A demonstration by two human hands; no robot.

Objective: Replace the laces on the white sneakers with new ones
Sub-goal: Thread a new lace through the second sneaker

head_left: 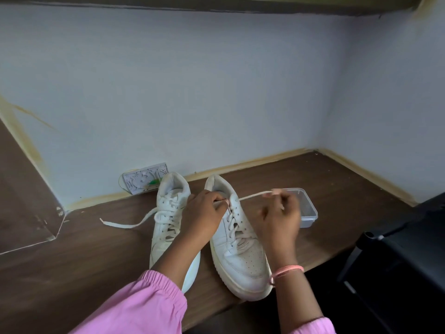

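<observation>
While near edge, right hand point(280, 214) lace-pinching.

two white sneakers point(173, 220) side by side (toes nearest), laces point(122, 224) loosened.

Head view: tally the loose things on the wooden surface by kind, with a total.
White sneakers: 2 (left sneaker, right sneaker)
Clear plastic containers: 1
Patterned flat packets by the wall: 1
Total: 4
</observation>
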